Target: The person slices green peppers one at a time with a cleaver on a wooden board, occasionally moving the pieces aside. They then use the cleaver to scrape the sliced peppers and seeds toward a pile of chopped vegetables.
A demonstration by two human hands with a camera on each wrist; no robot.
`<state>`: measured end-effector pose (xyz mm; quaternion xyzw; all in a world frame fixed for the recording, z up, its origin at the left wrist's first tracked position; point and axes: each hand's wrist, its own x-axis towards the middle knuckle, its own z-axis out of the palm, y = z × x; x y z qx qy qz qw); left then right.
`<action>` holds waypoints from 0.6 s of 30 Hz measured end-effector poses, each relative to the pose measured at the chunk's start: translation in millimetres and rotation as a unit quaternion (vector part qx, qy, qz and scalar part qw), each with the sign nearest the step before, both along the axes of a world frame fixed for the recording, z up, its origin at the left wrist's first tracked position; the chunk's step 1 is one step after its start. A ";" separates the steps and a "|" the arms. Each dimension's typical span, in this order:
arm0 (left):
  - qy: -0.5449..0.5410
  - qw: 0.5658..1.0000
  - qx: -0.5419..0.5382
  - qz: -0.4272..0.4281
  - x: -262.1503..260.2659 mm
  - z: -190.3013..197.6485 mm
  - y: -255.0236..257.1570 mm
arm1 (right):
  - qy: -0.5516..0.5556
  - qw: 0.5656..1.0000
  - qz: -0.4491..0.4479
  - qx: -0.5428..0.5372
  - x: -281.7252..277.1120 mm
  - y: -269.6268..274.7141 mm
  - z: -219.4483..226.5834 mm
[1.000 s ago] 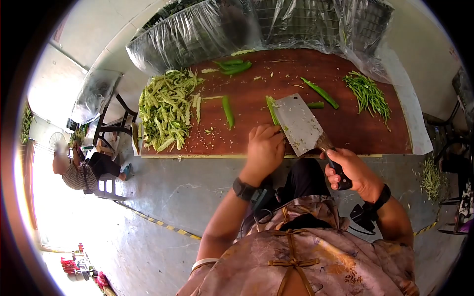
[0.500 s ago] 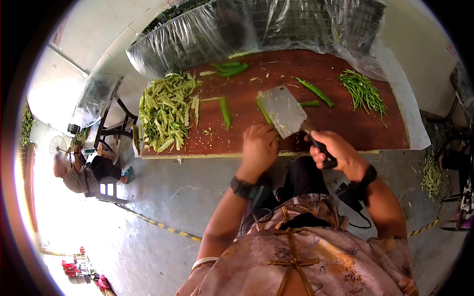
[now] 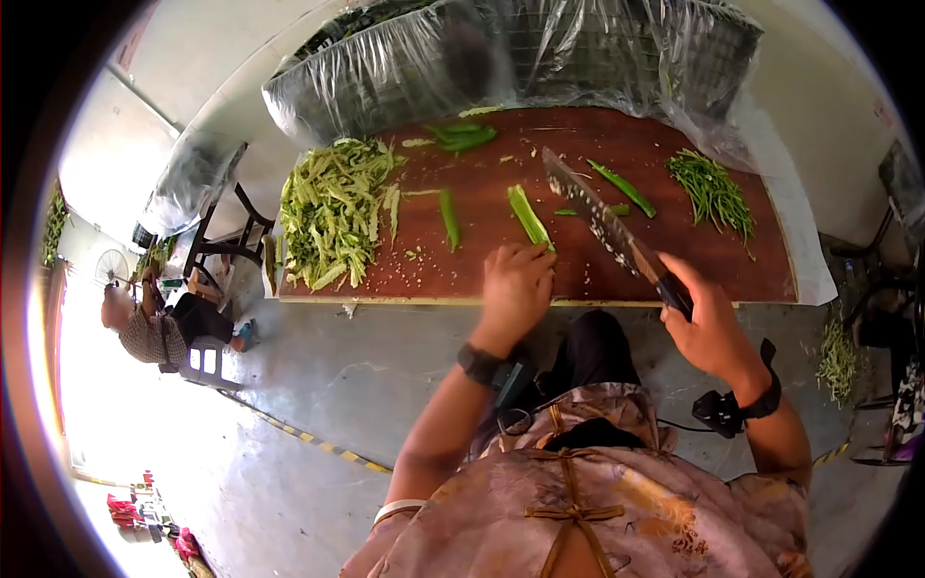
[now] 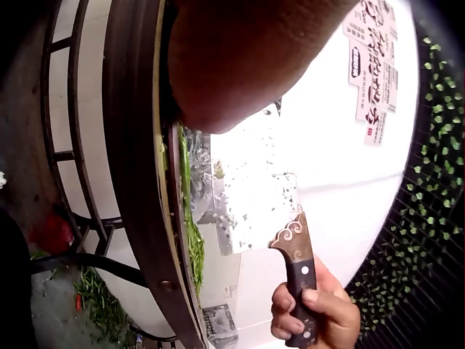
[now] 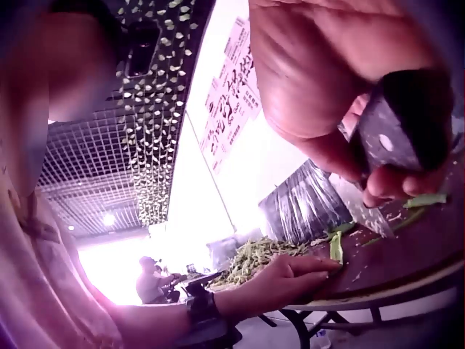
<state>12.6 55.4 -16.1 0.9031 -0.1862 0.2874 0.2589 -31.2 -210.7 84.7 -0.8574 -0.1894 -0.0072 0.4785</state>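
A wide cleaver (image 3: pixel 602 217) with seed bits on its blade is gripped by its dark handle in my right hand (image 3: pixel 708 323), raised over the table and turned nearly edge-on in the head view. My left hand (image 3: pixel 516 294) lies at the table's near edge, its bent fingers on the lower end of a cut-open green pepper (image 3: pixel 527 215). In the right wrist view that pepper (image 5: pixel 336 248) lies under the left fingertips. Seed bits also cling to the blade (image 4: pixel 247 196) in the left wrist view. Right of the pepper, a green piece (image 3: pixel 620 209) lies partly behind the cleaver.
Pale green strips (image 3: pixel 332 217) are heaped at the table's left. One pepper (image 3: pixel 450 220) lies beside them, others (image 3: pixel 462 137) at the back, a long one (image 3: pixel 622 187) at right near thin green strips (image 3: pixel 711 191). Plastic-covered crates (image 3: pixel 578 58) stand behind. A seated person (image 3: pixel 159 328) is far left.
The cleaver first moved left over the pepper with my right hand, then swung right and turned from flat to nearly edge-on. The pepper's pale inside now shows. My left hand has stayed nearly in place.
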 end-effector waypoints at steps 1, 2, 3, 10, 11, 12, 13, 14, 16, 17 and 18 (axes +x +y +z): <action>-0.001 1.000 -0.001 0.003 -0.4 -1.2 -0.3 | -0.023 0.998 0.006 -0.062 -5.3 1.0 6.2; -0.011 1.000 -0.001 0.009 -0.7 -2.5 -1.2 | -0.046 0.991 0.012 -0.122 -9.0 1.9 8.5; -0.022 1.000 0.000 0.015 -1.2 -2.2 -1.7 | -0.048 0.991 0.014 -0.123 -11.8 2.8 6.1; -0.031 1.000 0.006 0.000 -0.2 -3.6 -1.3 | -0.274 0.868 0.007 -0.415 -10.0 26.7 -4.1; -0.031 1.000 -0.001 0.002 -0.3 -3.8 -2.3 | -0.291 0.848 -0.001 -0.442 -6.8 31.7 -6.5; -0.031 0.999 -0.007 0.003 -0.5 -3.4 -3.4 | -0.290 0.848 -0.001 -0.443 -3.7 36.5 -7.5; -0.031 0.999 -0.008 0.003 -0.8 -3.0 -4.1 | -0.287 0.845 0.003 -0.451 -0.2 41.4 -8.1; -0.035 0.999 -0.007 0.006 -1.2 -2.8 -4.6 | -0.283 0.842 0.007 -0.458 3.9 46.4 -8.6; -0.037 0.999 -0.007 0.009 -2.0 -1.3 -4.2 | -0.274 0.848 0.005 -0.454 14.4 56.7 -9.5; -0.028 1.000 -0.011 0.004 -2.6 -0.6 -4.0 | -0.264 0.854 0.000 -0.449 19.8 61.7 -10.4; -0.019 1.000 -0.015 -0.001 -2.9 0.3 -4.0 | -0.263 0.854 0.002 -0.449 24.9 66.1 -12.3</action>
